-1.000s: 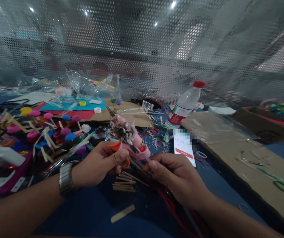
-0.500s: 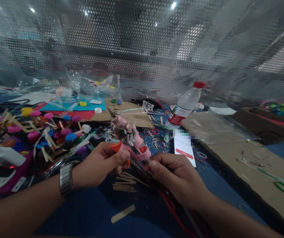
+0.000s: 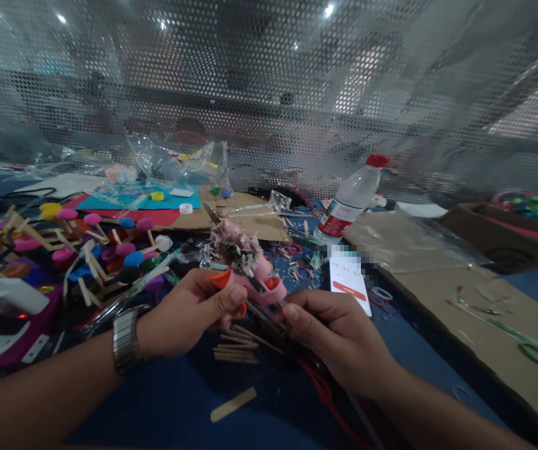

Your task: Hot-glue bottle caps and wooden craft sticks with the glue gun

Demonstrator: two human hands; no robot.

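My left hand (image 3: 203, 306) is closed around a pink hot glue gun (image 3: 269, 290) with orange parts. Its nozzle points up and to the left, and stringy, dirty glue clings to the front of the body. At the gun's rear end, my right hand (image 3: 329, 331) pinches a translucent glue stick (image 3: 280, 304) between thumb and fingers. The stick's tip sits at the rear opening; how far inside it reaches I cannot tell. Below the hands, several thin wooden sticks (image 3: 236, 353) lie in a small pile, with a flat craft stick (image 3: 233, 404) nearer to me.
Colourful pieces on wooden sticks (image 3: 123, 250) crowd the left, beside a purple power strip (image 3: 39, 325). A water bottle (image 3: 351, 200) and a phone (image 3: 348, 281) stand and lie beyond my right hand. Cardboard (image 3: 498, 325) covers the right side. A perforated metal screen (image 3: 269, 94) rises behind.
Hardly anything differs. The glue gun has shifted very slightly to the right, with both hands keeping their hold.
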